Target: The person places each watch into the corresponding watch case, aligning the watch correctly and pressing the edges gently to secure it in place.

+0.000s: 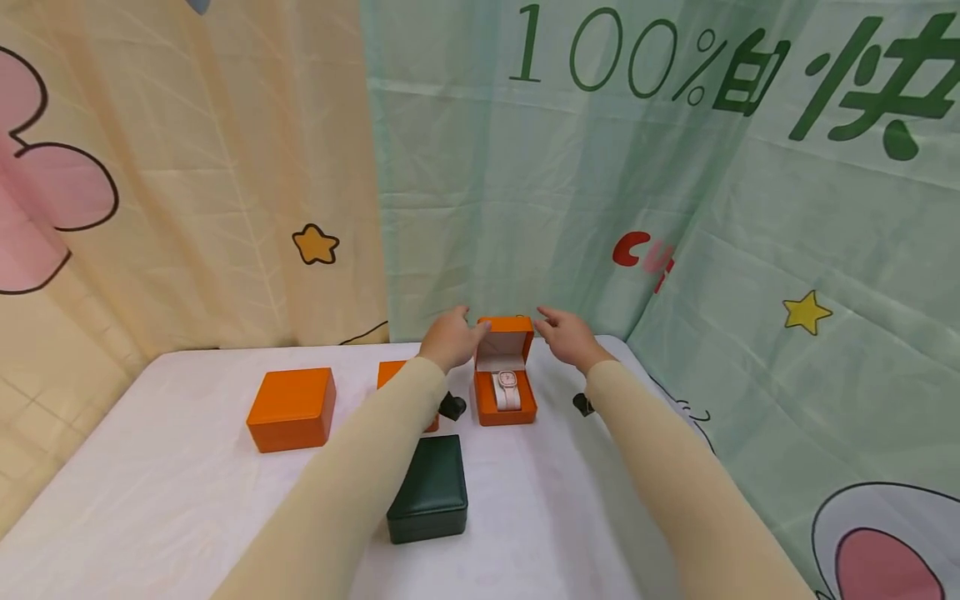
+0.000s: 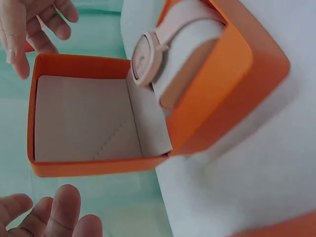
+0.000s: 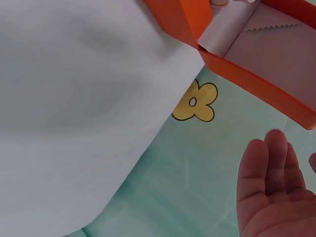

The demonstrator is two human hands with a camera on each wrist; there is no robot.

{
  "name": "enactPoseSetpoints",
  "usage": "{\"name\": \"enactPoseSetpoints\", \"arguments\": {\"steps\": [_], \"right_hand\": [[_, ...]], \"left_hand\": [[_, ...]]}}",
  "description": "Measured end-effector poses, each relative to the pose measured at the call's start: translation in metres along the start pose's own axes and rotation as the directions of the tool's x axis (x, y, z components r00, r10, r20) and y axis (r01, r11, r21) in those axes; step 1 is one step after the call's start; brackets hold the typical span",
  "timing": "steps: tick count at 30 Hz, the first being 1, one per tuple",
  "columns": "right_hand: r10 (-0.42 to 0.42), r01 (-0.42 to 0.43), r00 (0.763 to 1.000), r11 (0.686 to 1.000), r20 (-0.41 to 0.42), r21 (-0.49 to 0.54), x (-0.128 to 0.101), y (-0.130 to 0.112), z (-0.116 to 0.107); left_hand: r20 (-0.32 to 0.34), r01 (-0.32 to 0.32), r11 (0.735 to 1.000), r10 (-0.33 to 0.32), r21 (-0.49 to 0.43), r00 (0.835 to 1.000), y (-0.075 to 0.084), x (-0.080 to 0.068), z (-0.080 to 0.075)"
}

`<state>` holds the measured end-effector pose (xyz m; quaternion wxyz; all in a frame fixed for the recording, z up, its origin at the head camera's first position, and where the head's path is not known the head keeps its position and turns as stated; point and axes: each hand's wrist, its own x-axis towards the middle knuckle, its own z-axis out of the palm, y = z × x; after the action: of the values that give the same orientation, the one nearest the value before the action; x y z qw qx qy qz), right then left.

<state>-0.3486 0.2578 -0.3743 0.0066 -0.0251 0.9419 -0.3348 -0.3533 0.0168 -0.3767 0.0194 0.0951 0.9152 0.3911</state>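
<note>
— Item one?
— Open orange watch box (image 1: 506, 392), standing on the white table (image 1: 187, 492) near its far edge, just before the green curtain (image 1: 675, 208). Lid (image 1: 504, 333) raised upright at the back, its cream lining facing the person; the opening points up and toward the wearer.
— Contents?
— One pale pink watch (image 1: 507, 389) wrapped round a cushion, dial facing up, strap running near to far, along the box's front-to-back axis.
— Hands?
— Left hand (image 1: 450, 337) at the lid's left edge, right hand (image 1: 568, 336) just off its right edge. Fingers of both straight and loosely spread, pinching nothing. Whether the left touches the lid, cannot tell; the right stands slightly apart from it.
— Other stock?
— Closed orange box (image 1: 292, 408) well to the left; a second orange box (image 1: 393, 375) partly hidden behind the left forearm; a closed dark green box (image 1: 429, 489) nearer the person, long axis running near to far.
</note>
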Motion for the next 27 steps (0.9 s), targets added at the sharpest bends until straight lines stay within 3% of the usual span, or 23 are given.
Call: {"name": "enactPoseSetpoints", "arguments": {"steps": [7,16,27], "right_hand": [[0.004,-0.004,0.997,1.000,0.072,0.001,0.008,-0.010,0.013],[0.028,-0.030,0.999,0.999,0.045,0.032,0.012,-0.012,0.018],[0.107,-0.115,0.991,0.989,0.085,0.096,0.013,-0.005,0.013]], "left_hand": [[0.032,0.030,0.999,-0.029,-0.045,0.999,-0.005,0.005,0.009],[-0.001,0.043,0.998,-0.044,-0.037,0.999,-0.006,0.009,0.012],[0.044,0.100,0.992,-0.097,-0.080,0.994,0.001,0.010,0.015]]}}
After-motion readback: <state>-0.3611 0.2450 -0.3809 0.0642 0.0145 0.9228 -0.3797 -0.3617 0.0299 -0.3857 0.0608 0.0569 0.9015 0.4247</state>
